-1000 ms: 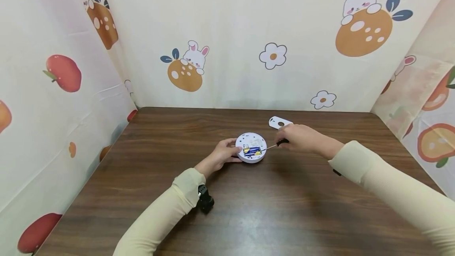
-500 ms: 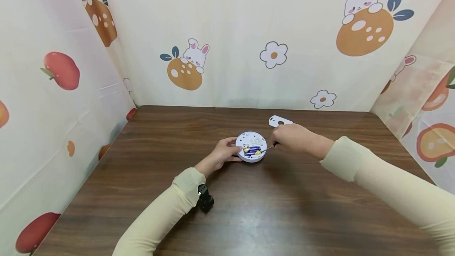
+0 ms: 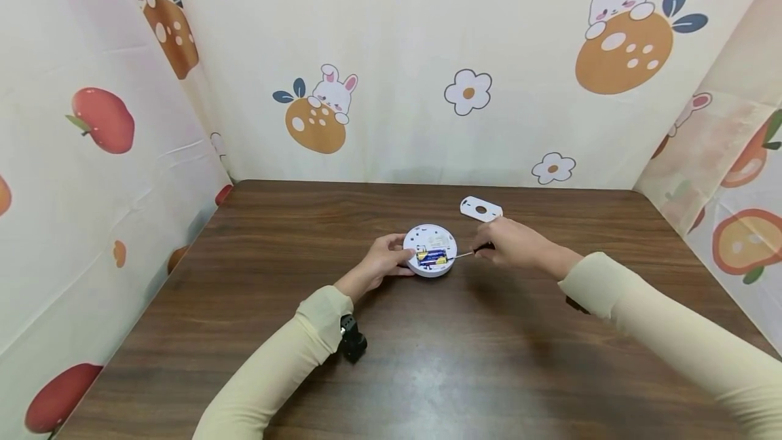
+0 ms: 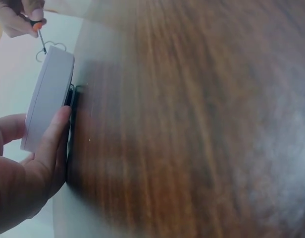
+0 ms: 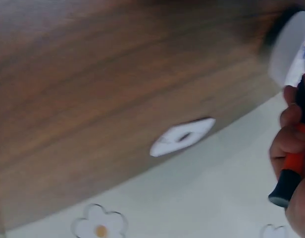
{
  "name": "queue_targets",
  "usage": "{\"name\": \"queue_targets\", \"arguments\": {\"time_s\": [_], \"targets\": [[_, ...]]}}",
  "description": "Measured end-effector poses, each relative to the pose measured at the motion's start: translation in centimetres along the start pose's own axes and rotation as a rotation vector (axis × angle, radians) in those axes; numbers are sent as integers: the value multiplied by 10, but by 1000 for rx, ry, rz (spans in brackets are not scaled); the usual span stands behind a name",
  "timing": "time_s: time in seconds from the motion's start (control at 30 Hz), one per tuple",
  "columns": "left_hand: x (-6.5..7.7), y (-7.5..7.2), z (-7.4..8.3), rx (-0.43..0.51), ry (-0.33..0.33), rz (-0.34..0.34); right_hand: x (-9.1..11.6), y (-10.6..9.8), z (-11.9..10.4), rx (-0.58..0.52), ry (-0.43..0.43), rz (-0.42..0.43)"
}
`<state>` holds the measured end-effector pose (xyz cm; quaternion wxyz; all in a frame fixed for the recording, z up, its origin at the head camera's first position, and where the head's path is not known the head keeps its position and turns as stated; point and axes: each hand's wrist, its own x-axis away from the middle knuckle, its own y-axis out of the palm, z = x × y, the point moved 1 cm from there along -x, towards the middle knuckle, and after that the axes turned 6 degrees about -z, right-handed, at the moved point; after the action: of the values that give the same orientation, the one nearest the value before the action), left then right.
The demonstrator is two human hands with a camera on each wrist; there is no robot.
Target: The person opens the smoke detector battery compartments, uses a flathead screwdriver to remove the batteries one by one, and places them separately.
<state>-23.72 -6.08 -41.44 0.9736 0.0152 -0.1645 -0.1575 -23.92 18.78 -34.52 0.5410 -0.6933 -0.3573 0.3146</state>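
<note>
A round white smoke detector is tilted up toward the head camera, its back showing blue and yellow batteries. My left hand grips its left side, thumb on the near face and fingers beneath; in the left wrist view the detector's edge stands between thumb and fingers. From the right, my right hand holds a screwdriver whose tip meets the detector beside the batteries. Its black and orange handle lies in the curled fingers in the right wrist view. Whether the tip touches a battery is too small to tell.
A white mounting plate with a round hole lies on the brown wooden table, just behind my right hand. Printed curtains stand along the table's back and sides. A black wrist camera sits below my left cuff.
My right hand first moved left toward the detector, then drew back slightly right, uncovering more of the screwdriver handle and the plate. My left hand and the detector stay nearly still.
</note>
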Motion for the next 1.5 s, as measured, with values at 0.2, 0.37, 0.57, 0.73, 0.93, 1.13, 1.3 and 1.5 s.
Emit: {"name": "queue_targets", "arguments": {"time_s": [0.2, 0.37, 0.57, 0.73, 0.93, 1.13, 1.3, 1.5], "targets": [[-1, -1, 0, 0, 7, 10, 10, 20, 18, -88, -77, 151], [-1, 0, -1, -6, 13, 8, 14, 34, 28, -158, -116, 246], [0, 0, -1, -13, 15, 0, 16, 44, 33, -236, -128, 296], [1, 0, -2, -11, 21, -1, 17, 49, 37, -330, -91, 280], [3, 0, -1, 9, 26, -3, 17, 53, 43, -492, -11, 224], [4, 0, -2, 15, 19, -5, 17, 57, 46, -669, 37, 174], [3, 0, -2, 13, 16, -11, 18, 61, 50, -748, 74, 149], [4, 0, -1, 25, 2, 11, 15, 55, 50, -720, 111, 117]]}}
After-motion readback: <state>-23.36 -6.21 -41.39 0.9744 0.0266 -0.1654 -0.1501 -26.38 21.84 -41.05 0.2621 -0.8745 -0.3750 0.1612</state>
